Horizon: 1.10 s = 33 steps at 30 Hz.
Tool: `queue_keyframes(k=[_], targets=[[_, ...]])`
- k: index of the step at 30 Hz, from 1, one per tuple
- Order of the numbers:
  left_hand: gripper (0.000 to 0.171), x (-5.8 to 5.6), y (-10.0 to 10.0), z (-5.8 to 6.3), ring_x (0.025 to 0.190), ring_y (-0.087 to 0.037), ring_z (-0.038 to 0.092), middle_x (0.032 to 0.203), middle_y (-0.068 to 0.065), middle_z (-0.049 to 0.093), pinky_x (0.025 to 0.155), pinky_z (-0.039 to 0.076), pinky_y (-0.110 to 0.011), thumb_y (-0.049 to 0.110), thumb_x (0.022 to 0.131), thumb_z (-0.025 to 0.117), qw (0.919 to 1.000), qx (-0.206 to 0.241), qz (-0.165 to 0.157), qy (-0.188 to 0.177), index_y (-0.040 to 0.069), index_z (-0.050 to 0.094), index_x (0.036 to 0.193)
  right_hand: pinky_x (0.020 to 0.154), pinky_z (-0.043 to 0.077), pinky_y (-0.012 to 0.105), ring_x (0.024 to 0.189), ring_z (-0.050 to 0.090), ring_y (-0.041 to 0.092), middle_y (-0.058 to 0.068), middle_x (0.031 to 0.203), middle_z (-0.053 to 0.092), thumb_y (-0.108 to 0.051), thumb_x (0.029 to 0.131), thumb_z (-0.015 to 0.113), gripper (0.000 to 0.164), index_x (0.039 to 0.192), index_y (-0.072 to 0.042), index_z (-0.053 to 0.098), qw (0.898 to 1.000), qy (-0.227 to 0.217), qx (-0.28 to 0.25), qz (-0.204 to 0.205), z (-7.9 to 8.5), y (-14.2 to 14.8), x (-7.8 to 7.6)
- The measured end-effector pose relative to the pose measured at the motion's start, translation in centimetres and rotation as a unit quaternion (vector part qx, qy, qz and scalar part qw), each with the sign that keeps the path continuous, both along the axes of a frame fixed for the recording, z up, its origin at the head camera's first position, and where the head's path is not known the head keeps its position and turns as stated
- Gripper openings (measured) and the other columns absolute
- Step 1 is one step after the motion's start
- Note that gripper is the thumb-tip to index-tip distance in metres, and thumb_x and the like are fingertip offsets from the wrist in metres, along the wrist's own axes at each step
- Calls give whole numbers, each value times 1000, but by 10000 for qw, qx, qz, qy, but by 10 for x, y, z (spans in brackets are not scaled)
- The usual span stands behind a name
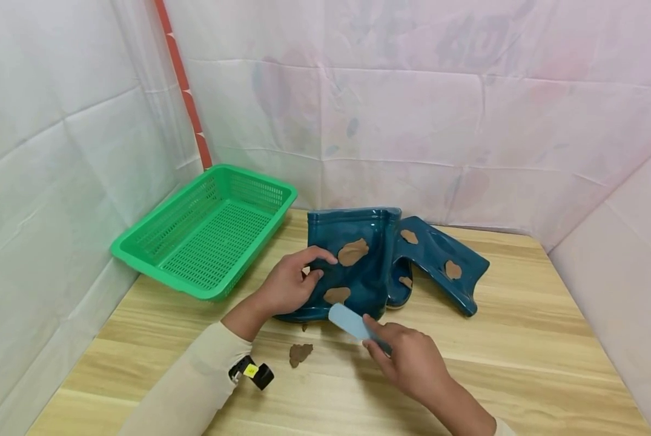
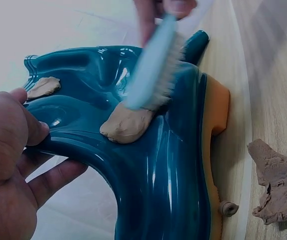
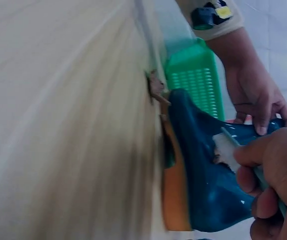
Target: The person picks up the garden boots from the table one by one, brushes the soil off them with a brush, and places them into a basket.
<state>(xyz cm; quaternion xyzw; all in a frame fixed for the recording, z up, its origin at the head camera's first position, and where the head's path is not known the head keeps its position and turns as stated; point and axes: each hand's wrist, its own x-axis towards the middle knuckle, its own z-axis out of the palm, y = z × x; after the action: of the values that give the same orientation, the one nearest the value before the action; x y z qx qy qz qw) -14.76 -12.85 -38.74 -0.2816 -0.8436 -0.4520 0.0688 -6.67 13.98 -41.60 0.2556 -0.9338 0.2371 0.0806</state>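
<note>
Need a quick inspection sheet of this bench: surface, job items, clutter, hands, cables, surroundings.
Surface: wooden table, light grain.
Job's things: teal boot lying on its side with brown mud patches; second boot behind it; light blue brush with bristles on a patch.
Clutter: loose mud lump on the table; green basket tilted against the wall.
Hands: left hand grips the boot shaft; right hand holds the brush.
Cables: nothing seen.
Surroundings: white cloth backdrop; red-striped pole in the corner.
</note>
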Motion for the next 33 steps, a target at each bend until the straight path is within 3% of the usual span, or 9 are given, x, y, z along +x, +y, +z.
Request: queue_keyframes(k=[3, 5, 10, 12, 14, 19, 22, 27, 33], targets=[[36, 0, 0, 1, 43, -8, 35, 125, -2, 65, 45, 38, -28, -6, 100, 57, 10000, 21, 2, 12, 19, 66, 125, 52, 43, 22, 64, 58, 4, 2, 95, 76, -21, 90, 82, 46, 134, -12, 70, 9987, 384, -182, -296, 3, 1, -3], [36, 1, 0, 1, 43, -8, 34, 125, -2, 65, 45, 38, -28, -6, 100, 57, 10000, 18, 2, -2, 19, 66, 125, 52, 42, 22, 63, 57, 4, 0, 92, 75, -22, 91, 80, 46, 135, -13, 70, 9985, 350, -80, -413, 2, 0, -5], [35, 0, -1, 1, 42, -8, 33, 124, -1, 66, 45, 37, -27, -6, 101, 57, 10000, -14, -31, -21, 19, 66, 125, 54, 41, 21, 61, 47, 0, -6, 86, 71, -29, 94, 77, 44, 136, -16, 70, 9984, -388, 396, -57, -2, -4, -3], [35, 0, -1, 1, 42, -8, 33, 124, -1, 66, 45, 37, -27, -6, 101, 57, 10000, -16, -36, 10, 19, 66, 124, 56, 44, 22, 64, 50, -2, -4, 90, 74, -29, 93, 78, 44, 134, -16, 70, 9982, -441, 379, 120, -2, -4, -1], [35, -1, -1, 1, 42, -8, 33, 124, -1, 66, 44, 37, -27, -6, 100, 57, 10000, -10, -26, 31, 19, 66, 124, 58, 46, 22, 67, 54, -1, -2, 95, 76, -26, 91, 80, 44, 133, -16, 71, 9993, -299, 192, 140, 0, -4, -1], [35, 0, -1, 1, 42, -8, 33, 126, -1, 65, 44, 37, -27, -5, 101, 56, 10000, -15, -11, -51, 19, 66, 125, 56, 46, 24, 68, 60, 6, 2, 98, 76, -22, 90, 82, 46, 134, -14, 71, 9992, 153, -168, -321, 2, -4, -5], [35, 1, -1, 0, 42, -8, 33, 126, -1, 65, 45, 37, -27, -5, 101, 56, 9999, -32, -33, -100, 18, 66, 125, 55, 44, 23, 66, 58, 5, 1, 96, 76, -25, 92, 80, 46, 136, -15, 70, 9992, -110, 115, -358, -1, -5, -4], [34, 1, 0, 0, 43, -8, 34, 125, 0, 66, 46, 38, -27, -5, 101, 56, 9999, -39, -59, -90, 18, 66, 124, 61, 48, 24, 71, 59, 0, -1, 99, 76, -28, 92, 79, 45, 135, -15, 70, 9980, -561, 300, -20, -2, -4, 1], [35, 1, 0, 2, 42, -9, 34, 127, -1, 65, 45, 37, -27, -4, 102, 56, 10000, -37, -19, -82, 19, 66, 125, 58, 47, 23, 71, 61, 4, 2, 100, 77, -20, 90, 82, 46, 134, -13, 70, 9996, -38, -244, -124, 6, -1, -5]])
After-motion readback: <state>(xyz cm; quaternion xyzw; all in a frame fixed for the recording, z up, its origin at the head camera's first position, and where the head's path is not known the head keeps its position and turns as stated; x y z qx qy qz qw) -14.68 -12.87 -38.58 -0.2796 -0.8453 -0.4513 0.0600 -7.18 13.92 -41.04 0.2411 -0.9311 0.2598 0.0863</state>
